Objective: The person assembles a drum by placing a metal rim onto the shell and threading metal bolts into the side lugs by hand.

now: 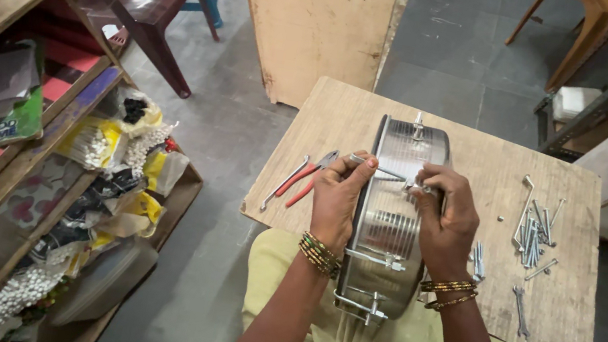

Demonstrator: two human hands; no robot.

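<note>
The metal drum shell (393, 209) stood on its edge against the near side of the wooden table (485, 155), its lower part resting in the person's lap; the left hand (338, 197) braced the rim, its fingers (358, 163) pinched together on a long tension rod (379, 170) lying across the top of the shell; the right hand (445, 218) gripped the opposite side, fingers closed on a small lug fitting (419, 187) where the rod's end met it. The step in hand looked like seating this rod into its lug; other rods already sat lower on the shell. The next move would call for a steady rod, aligned threads and a turn of the fingertips. Red-handled pliers (308, 178) lay left of the shell; a pile of loose bolts (534, 232) and a small spanner (523, 299) lay to the right.
</note>
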